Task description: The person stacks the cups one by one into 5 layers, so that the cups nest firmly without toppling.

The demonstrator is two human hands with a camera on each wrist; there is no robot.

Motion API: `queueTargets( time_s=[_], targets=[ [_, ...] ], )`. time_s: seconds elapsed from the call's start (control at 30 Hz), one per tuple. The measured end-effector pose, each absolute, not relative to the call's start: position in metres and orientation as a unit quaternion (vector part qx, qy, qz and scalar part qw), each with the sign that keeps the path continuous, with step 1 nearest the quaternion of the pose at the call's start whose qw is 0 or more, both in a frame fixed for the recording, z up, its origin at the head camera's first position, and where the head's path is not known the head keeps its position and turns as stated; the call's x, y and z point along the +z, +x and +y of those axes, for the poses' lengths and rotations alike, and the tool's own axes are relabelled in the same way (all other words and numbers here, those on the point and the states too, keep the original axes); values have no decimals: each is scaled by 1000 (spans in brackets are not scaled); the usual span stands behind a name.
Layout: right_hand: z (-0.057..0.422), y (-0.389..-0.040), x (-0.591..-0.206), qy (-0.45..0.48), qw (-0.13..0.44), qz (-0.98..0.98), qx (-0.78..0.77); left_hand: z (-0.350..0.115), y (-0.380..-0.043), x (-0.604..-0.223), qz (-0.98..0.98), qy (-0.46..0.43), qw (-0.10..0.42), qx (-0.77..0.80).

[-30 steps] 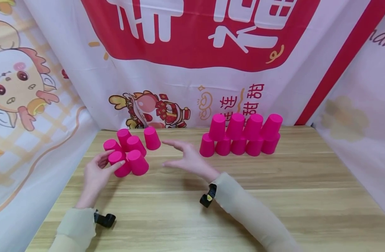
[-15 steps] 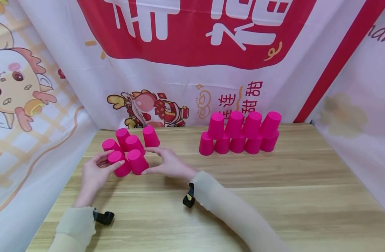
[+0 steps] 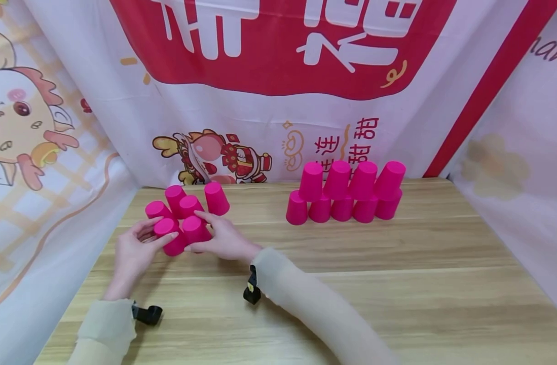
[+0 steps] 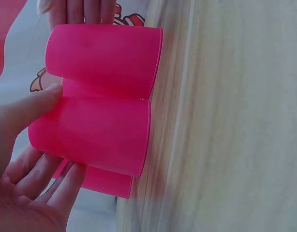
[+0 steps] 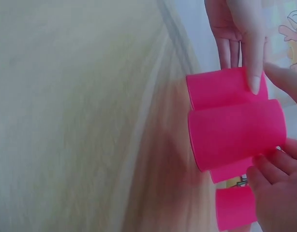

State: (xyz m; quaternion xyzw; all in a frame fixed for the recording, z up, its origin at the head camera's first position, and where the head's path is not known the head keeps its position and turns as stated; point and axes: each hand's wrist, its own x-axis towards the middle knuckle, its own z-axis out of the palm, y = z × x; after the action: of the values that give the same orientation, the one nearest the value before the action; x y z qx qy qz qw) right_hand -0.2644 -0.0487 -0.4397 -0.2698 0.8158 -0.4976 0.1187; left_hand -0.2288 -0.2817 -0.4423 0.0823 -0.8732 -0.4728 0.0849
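Several pink cups stand upside down in a cluster on the left of the table. My left hand grips the front-left cup, thumb on its near side and fingers round its left. Beside it, my right hand holds the front-right cup between thumb and fingers. The left wrist view shows both gripped cups side by side, the left one between thumb and fingers. In the right wrist view the right-hand cup overlaps the left one; the right fingers curl at its narrow end.
Behind the hands are more cups of the cluster, including a back cup and a separate one. On the right stands a two-tier row of pink cups. A printed cloth hangs behind the wooden table.
My right hand has moved left from beside the separate cup to the front-right cup and has closed round it. The left hand has stayed on the front-left cup.
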Motion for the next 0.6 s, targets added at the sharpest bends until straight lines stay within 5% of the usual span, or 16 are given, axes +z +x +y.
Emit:
queueTargets(
  time_s=[0.6],
  targets=[
    [-53,-264,-445,-204,49,815,-540,-283,-229,-441,-870,80,82,-479]
  ],
)
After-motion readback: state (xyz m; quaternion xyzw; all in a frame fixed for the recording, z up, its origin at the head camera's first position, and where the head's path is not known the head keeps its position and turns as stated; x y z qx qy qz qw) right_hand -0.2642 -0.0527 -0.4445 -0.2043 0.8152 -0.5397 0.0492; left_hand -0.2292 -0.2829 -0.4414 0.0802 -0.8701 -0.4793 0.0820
